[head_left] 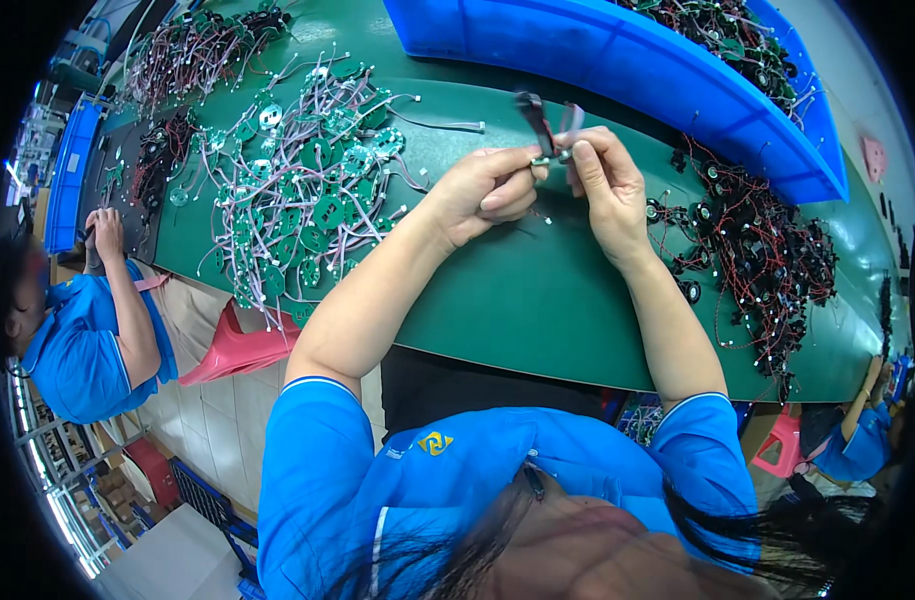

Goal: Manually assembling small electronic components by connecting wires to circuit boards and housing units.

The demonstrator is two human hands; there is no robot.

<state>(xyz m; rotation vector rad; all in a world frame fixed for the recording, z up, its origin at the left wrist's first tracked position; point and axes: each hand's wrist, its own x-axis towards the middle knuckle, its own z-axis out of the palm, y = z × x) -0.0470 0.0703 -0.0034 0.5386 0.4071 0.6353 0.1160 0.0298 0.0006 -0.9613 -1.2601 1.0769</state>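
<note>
Green table [538,310]: bare to near edge [518,366] between wire piles [313,195]; left hand [486,190] and right hand [613,190] pinch blurry part [539,122].

A blue short-sleeved shirt [498,437] bears white-edged cuffs [323,381] and a yellow chest emblem [436,443].

The bench [538,310] looks smooth with a soft sheen; along its far side, a smooth blue plastic bin [618,65]; on its left, shiny circuit boards [316,153]; on its right, black plastic parts [768,250]; before it, a matt cloth shirt [548,440]
</note>
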